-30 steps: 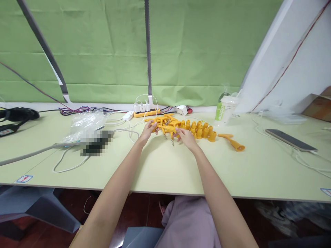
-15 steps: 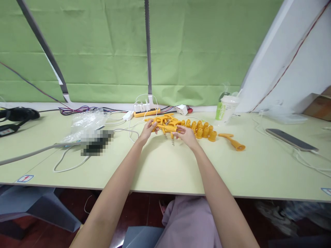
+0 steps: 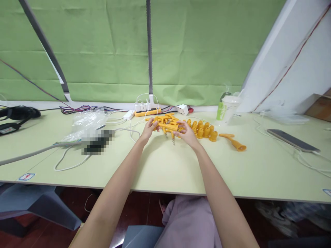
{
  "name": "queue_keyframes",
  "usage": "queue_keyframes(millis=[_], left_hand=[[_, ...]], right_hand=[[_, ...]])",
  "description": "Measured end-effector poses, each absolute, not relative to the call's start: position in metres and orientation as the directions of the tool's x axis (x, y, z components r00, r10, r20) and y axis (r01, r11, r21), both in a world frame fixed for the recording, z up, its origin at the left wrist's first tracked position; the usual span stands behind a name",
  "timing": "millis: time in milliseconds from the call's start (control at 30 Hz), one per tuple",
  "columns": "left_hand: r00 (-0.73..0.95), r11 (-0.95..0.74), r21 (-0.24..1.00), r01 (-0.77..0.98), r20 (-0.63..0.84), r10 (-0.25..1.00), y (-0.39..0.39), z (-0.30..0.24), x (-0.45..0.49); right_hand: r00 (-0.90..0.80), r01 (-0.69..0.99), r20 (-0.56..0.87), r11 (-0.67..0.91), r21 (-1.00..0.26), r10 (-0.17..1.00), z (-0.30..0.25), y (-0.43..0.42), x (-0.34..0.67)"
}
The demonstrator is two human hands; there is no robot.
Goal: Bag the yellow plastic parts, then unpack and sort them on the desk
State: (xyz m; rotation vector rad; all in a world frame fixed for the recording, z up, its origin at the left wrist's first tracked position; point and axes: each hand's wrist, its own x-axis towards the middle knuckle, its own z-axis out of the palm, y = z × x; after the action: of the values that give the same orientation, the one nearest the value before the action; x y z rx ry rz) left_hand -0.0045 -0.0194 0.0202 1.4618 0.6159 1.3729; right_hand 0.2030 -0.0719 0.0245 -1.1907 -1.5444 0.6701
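Between my two hands is a yellow plastic piece (image 3: 169, 127), roughly tube-shaped with a flared right end. My left hand (image 3: 149, 131) has its fingers closed around the left end. My right hand (image 3: 186, 133) pinches the wider right end between thumb and fingers. Behind it lies a pile of yellow branched plastic parts (image 3: 165, 118), partly covered by the held piece. Short metal chains (image 3: 173, 141) hang or lie just below it; where they attach I cannot make out. Several yellow ribbed caps (image 3: 206, 132) stand in rows beyond my right hand.
A yellow forked part with a flared end (image 3: 236, 144) lies to the right. Farther back stand a lidded cup (image 3: 229, 108) and a power strip (image 3: 147, 112). A phone (image 3: 292, 140) with cables is at right; a plastic bag (image 3: 88, 120) lies at left.
The held yellow piece has turned slightly, and my right fingers have shifted on its wider end. My left hand stays about where it was. The whole view has shifted a little.
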Motion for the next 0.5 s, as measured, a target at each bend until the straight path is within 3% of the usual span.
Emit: queue_keyframes(millis=[233, 500], left_hand=[[0.256, -0.370, 0.896, -0.248, 0.428, 0.867, -0.0228, 0.0226, -0.0064], [0.290, -0.372, 0.895, -0.246, 0.434, 0.853, -0.0258, 0.0246, -0.0039]], right_hand=[[0.096, 0.325, 0.296, 0.251, -0.912, 0.950, 0.0255, -0.0718, 0.1990], [0.018, 0.375, 0.221, 0.198, -0.906, 0.975, 0.0251, -0.0733, 0.2027]])
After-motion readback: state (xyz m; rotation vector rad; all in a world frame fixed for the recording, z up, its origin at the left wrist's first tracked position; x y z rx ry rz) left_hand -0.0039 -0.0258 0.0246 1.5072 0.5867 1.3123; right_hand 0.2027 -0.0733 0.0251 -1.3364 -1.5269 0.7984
